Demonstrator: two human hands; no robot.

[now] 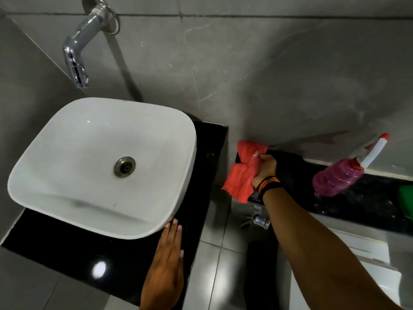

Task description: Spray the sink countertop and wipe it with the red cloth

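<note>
A white basin (67, 175) sits on the glossy black sink countertop (67, 249). My left hand (166, 265) lies flat and open on the countertop's front right part, fingertips touching the basin's rim. My right hand (264, 171) is closed on the red cloth (240, 177), which rests at the left end of a second black ledge (368, 204) to the right, against the wall. A spray bottle (337, 177) with pink liquid and a white-and-red nozzle stands on that ledge, right of my hand.
A chrome wall tap (78, 52) juts out above the basin. A green object (405, 200) shows at the right edge of the ledge. A gap with grey floor tiles (214, 260) and a small chrome valve (259, 219) separates the two counters.
</note>
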